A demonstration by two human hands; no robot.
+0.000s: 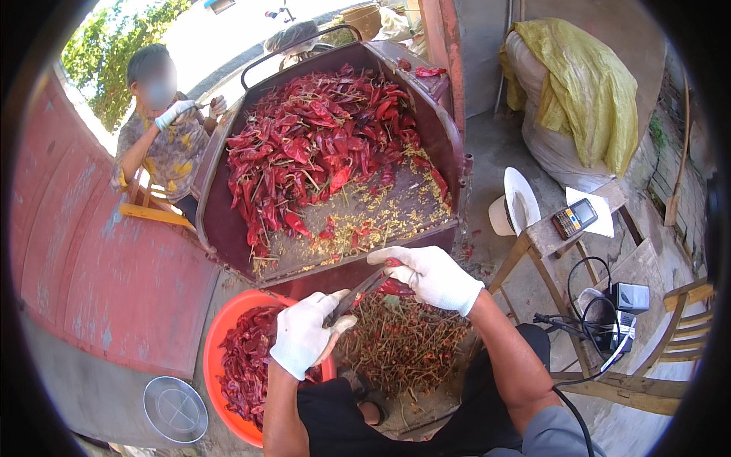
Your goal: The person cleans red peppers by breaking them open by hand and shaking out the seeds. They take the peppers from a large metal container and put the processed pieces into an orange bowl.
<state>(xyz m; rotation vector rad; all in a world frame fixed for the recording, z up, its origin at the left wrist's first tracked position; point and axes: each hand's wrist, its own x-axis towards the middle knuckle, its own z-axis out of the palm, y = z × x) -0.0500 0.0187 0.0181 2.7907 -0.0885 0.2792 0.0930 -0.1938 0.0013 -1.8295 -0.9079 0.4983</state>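
Both my hands wear white gloves. My left hand (304, 333) grips scissors (358, 293) whose dark blades point up to the right. My right hand (430, 274) holds a dried red chili (396, 287) against the blades. Below my hands lies a pile of cut chili stems (403, 343) on the ground. An orange basin (221, 335) at the lower left holds red chilies (247, 358). In front of me a dark red metal cart bed (228, 228) carries a heap of dried red chilies (320, 145) and scattered yellow seeds (381, 213).
Another person (164, 129) in a white glove sits at the cart's left side on a wooden chair. A round metal lid (175, 409) lies at the lower left. At the right stand a wooden stool (548, 240) with a phone (575, 217), a white hat (516, 204), cables and a yellow-covered sack (579, 91).
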